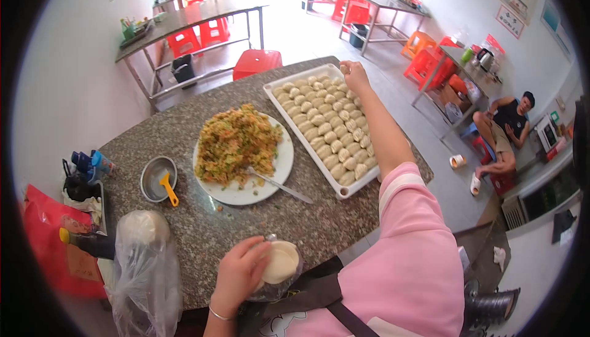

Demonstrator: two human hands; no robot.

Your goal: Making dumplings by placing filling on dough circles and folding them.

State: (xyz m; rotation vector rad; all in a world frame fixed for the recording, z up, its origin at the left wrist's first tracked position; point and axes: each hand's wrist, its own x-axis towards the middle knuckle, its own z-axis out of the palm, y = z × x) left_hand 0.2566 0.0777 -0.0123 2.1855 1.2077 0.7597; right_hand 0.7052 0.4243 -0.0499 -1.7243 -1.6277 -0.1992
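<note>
My right hand (355,76) reaches over the far right corner of a white plastic tray (302,152), its fingers closed on a small dumpling (344,68). Rows of pleated dumplings (327,125) cover the tray. Near the table's front edge, my left hand (244,263) touches the left side of a stack of round dough wrappers (280,262), which rests on clear plastic; whether it grips a wrapper is hidden. A white plate (230,196) bears a heap of chopped vegetable filling (237,143), with a metal utensil (286,187) lying at its edge.
On the speckled stone table stand a metal bowl (148,180) with a yellow-handled tool (169,190) and a plastic bag (143,272) holding something pale. A dark bottle (90,242) is at the left. A person (504,129) sits at the far right; red stools (257,63) stand beyond.
</note>
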